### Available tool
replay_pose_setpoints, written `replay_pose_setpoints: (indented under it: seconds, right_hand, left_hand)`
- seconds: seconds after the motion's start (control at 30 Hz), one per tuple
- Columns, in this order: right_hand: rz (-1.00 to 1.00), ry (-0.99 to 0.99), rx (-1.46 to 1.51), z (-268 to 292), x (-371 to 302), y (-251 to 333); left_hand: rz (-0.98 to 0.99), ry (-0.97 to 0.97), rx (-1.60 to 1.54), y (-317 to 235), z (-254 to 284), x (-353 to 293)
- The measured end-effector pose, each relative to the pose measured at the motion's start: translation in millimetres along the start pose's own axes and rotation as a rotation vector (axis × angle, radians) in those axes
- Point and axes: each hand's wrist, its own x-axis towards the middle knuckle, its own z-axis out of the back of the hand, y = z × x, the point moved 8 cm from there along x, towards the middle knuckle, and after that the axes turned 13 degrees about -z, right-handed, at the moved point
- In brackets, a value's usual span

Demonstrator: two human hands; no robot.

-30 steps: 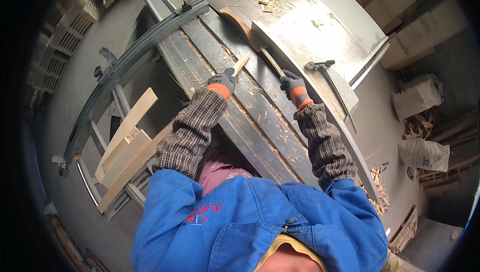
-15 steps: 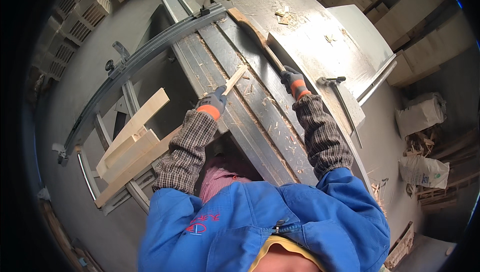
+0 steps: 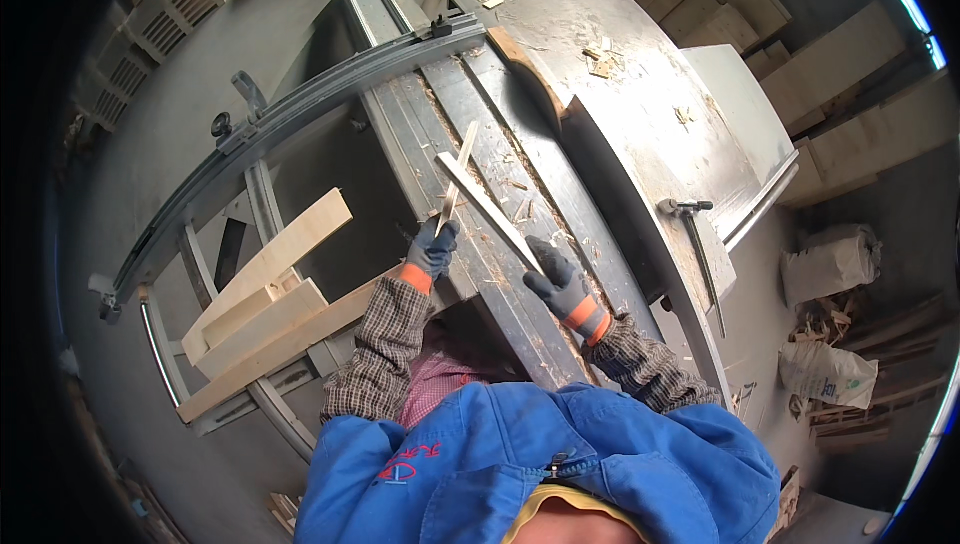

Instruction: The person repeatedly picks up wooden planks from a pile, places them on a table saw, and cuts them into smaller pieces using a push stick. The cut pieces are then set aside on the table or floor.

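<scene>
Both my hands, in grey gloves with orange cuffs, are over the metal sliding table (image 3: 500,294) of a panel saw. In my left hand (image 3: 431,249) a thin wooden strip (image 3: 469,143) is gripped at its near end, pointing away from me. My right hand (image 3: 562,286) is closed on the near end of a second, pale wooden strip (image 3: 490,213), which slants away to the left. The two strips cross near their far parts; whether they touch I cannot tell. Beyond them, a curved wooden piece (image 3: 528,69) stands along the saw line.
Several boards (image 3: 265,314) rest on the frame at left, below a long metal fence (image 3: 300,89) with a clamp-like stop (image 3: 247,94). Offcuts (image 3: 603,61) lie on the right-hand tabletop (image 3: 640,104). A metal rod (image 3: 703,254) with a black handle lies at right, near white sacks (image 3: 832,264).
My right hand has come back from the saw line toward me, bringing a pale strip across to the left. My left hand has lowered slightly, its strip now more upright.
</scene>
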Motion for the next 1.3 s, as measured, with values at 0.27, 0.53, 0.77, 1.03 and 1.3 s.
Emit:
replay_pose_setpoints:
  seconds: [0.27,0.53,0.77,1.03,1.3]
  right_hand:
    - [0.151,0.131,-0.620,-3,121,139]
    - [-0.209,-0.406,-1.178,123,442,185]
    - [-0.525,-0.291,-1.488,120,576,145]
    - [-0.517,-0.152,-1.181,134,618,125]
    - [-0.289,-0.176,-1.369,110,617,150]
  left_hand:
    - [-0.281,-0.211,-0.063,-7,22,26]
    - [0.036,-0.168,0.446,53,37,49]
    - [-0.011,-0.105,0.565,5,30,47]
    - [0.095,-0.096,0.439,-10,30,46]
    - [0.129,-0.143,0.358,-5,33,41]
